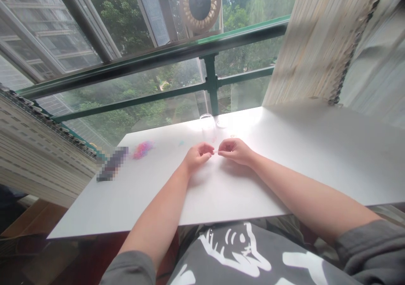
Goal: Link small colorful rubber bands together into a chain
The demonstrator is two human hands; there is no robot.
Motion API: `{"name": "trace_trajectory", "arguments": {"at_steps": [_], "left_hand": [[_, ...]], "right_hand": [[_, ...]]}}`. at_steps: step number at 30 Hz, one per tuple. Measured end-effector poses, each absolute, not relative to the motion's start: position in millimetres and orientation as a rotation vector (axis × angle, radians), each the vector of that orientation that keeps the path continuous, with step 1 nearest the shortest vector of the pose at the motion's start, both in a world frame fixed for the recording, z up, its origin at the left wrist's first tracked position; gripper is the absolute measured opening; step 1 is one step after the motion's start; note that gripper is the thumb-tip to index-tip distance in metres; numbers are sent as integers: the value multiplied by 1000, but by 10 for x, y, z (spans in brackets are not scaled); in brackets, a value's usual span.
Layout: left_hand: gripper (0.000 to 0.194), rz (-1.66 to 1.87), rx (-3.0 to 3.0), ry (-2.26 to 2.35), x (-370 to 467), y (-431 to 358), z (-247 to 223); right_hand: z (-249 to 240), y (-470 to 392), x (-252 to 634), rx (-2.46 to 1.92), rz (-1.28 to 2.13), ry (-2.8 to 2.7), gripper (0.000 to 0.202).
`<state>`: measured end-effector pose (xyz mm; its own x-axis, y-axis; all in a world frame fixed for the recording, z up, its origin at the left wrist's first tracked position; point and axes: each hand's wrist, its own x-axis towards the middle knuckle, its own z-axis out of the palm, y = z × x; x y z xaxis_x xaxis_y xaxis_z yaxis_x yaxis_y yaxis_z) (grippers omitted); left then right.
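Observation:
My left hand (200, 156) and my right hand (234, 151) meet above the white table, fingertips pinched close together. Stretched across the narrow gap between them is a tiny pale, thin piece (216, 151), held at both ends; its exact kind is too small to make out. Just beyond my fingers lie a small pink loop-like piece (214, 139) and a small yellowish one (232, 136). Behind them stands a clear plastic cup (207, 124), with a clear round lid (222, 124) beside it.
To the left on the white table (152, 200) are a loose pile of tiny multicoloured pieces (142, 149), a small teal piece (181, 142) and a pixelated dark object (112, 165). A round fan (200, 2) stands by the window, past the green railing (211, 76). Curtains (300, 44) hang at both sides.

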<state>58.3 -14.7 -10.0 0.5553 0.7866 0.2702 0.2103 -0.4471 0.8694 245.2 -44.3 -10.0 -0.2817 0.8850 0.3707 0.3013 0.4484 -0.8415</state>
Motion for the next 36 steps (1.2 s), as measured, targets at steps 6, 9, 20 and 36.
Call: {"name": "trace_trajectory", "arguments": {"at_steps": [6,9,20,36], "left_hand": [[19,824,2153,964,611,-240,-21],[18,831,2181,986,628,-259,-10],[18,879,2214,982,612,-241,6],[15,805,2232,988,581,-229,-5]], "right_hand": [[-103,-456,2441,-1060,714,-1858,10],[-100,-459,2442,-1072,687,-1879,9],[-102,-458,2452,-1099,662,-1913,9],[-124,-442,2445,-1175,632,-1974,8]]}}
